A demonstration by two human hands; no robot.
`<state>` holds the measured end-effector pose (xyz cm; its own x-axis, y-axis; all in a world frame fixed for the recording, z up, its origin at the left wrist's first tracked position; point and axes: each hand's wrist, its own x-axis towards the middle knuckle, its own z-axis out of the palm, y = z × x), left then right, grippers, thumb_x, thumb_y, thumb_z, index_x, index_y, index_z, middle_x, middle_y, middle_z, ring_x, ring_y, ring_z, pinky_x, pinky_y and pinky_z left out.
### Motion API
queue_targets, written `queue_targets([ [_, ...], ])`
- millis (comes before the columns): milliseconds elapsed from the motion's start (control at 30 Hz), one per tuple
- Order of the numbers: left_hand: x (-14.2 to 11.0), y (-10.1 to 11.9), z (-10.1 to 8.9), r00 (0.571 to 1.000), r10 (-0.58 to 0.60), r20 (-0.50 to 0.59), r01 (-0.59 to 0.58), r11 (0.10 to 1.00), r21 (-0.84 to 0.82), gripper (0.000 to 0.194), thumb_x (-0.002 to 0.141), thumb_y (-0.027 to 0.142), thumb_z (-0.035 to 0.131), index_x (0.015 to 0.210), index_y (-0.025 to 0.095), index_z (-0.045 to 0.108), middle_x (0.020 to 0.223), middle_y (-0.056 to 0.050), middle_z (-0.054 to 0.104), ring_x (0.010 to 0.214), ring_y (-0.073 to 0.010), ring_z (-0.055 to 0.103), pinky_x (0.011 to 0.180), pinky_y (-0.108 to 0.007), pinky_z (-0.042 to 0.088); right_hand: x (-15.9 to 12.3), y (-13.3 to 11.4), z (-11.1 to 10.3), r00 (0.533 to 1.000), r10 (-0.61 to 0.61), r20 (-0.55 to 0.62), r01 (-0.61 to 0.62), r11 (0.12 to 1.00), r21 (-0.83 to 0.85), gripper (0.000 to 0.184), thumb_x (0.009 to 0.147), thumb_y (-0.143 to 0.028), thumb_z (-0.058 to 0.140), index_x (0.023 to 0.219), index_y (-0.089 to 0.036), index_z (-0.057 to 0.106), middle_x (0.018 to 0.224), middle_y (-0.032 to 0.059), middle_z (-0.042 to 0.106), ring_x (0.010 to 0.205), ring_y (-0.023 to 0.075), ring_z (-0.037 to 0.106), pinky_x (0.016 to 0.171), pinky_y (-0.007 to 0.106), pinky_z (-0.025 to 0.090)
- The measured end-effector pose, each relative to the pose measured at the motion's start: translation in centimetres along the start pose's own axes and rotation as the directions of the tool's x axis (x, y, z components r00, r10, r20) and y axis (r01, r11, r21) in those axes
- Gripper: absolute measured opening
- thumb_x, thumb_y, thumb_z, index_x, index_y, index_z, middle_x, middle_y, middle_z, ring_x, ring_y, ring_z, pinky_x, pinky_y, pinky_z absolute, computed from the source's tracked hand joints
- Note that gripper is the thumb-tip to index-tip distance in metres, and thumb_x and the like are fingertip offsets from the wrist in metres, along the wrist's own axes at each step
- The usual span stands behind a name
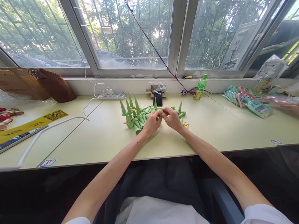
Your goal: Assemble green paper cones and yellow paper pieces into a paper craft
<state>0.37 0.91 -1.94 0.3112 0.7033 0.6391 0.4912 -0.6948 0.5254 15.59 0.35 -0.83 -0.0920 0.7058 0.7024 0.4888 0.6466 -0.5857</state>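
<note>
My left hand [152, 123] and my right hand [171, 118] meet over the middle of the table, fingertips pinched close together. Whatever they hold is small and mostly covered by the fingers; bits of green and yellow show there. Just beyond my left hand a green pointed cone [155, 103] rises, and I cannot tell whether it is held. To the left, several green plastic spikes [129, 110] stand tip up, with green tubular pieces [137, 127] lying beside them. Another upright green spike [180, 106] is to the right, near small yellow pieces [185, 124].
Behind the pile lie a phone [158, 99] and a small cardboard box [161, 88]. A green-capped bottle [200, 87] and a power strip [112, 95] stand by the sill. A white cable [63, 120] crosses the left side. Bagged pastel items [245, 98] and another person's hand [289, 109] are at right.
</note>
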Motion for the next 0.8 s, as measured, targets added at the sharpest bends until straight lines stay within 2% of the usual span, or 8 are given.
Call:
queue_targets([
  [233, 0.1, -0.1, 0.0, 1.000, 0.000, -0.006, 0.000, 1.000, 0.010, 0.011, 0.091, 0.014, 0.056, 0.082, 0.020, 0.058, 0.083, -0.003, 0.058, 0.065, -0.0132, 0.055, 0.063, -0.027, 0.050, 0.0, 0.0, -0.1, 0.999, 0.022, 0.028, -0.023, 0.999, 0.022, 0.026, 0.096, -0.043, 0.049, 0.084, -0.021, 0.059, 0.082, 0.0047, 0.067, 0.070, 0.0175, 0.059, 0.069, 0.030, 0.048],
  [367, 0.2, 0.1, -0.3, 0.999, -0.014, -0.048, 0.016, 0.999, 0.047, 0.014, 0.089, 0.014, 0.059, 0.077, 0.020, 0.055, 0.077, -0.002, 0.057, 0.065, -0.0144, 0.053, 0.061, -0.028, 0.048, 0.1, 0.0, -0.3, 1.000, 0.020, 0.014, -0.020, 1.000, -0.012, 0.032, 0.101, -0.045, 0.041, 0.088, -0.021, 0.059, 0.077, 0.0036, 0.066, 0.070, 0.0177, 0.058, 0.070, 0.030, 0.046],
  [500, 0.3, 0.5, -0.6, 0.994, -0.048, -0.099, 0.053, 0.997, 0.050, 0.015, 0.087, 0.013, 0.061, 0.076, 0.020, 0.053, 0.078, -0.002, 0.058, 0.062, -0.0137, 0.054, 0.062, -0.028, 0.048, 0.3, 0.8, -0.4, 0.999, 0.038, 0.001, -0.038, 0.994, -0.104, 0.023, 0.099, -0.036, 0.043, 0.092, -0.020, 0.059, 0.081, 0.0053, 0.066, 0.073, 0.0192, 0.059, 0.072, 0.031, 0.045],
  [633, 0.3, 0.7, -0.7, 0.986, -0.081, -0.147, 0.087, 0.995, 0.037, 0.014, 0.089, 0.016, 0.060, 0.078, 0.020, 0.052, 0.080, -0.002, 0.058, 0.061, -0.0132, 0.055, 0.061, -0.028, 0.048, 0.4, 1.9, -0.5, 0.992, 0.074, 0.106, -0.039, 0.952, -0.304, 0.013, 0.092, -0.021, 0.048, 0.091, -0.019, 0.060, 0.089, 0.0102, 0.067, 0.088, 0.0244, 0.059, 0.083, 0.036, 0.044],
  [800, 0.4, 0.7, -0.9, 0.970, -0.089, -0.225, 0.104, 0.993, 0.059, 0.014, 0.090, 0.018, 0.058, 0.079, 0.021, 0.051, 0.079, -0.002, 0.057, 0.062, -0.0140, 0.055, 0.062, -0.029, 0.047, 0.2, 2.1, -0.6, 0.968, 0.159, 0.193, -0.055, 0.889, -0.455, 0.015, 0.090, -0.018, 0.051, 0.095, -0.017, 0.065, 0.098, 0.0136, 0.069, 0.099, 0.0291, 0.058, 0.089, 0.042, 0.039],
])
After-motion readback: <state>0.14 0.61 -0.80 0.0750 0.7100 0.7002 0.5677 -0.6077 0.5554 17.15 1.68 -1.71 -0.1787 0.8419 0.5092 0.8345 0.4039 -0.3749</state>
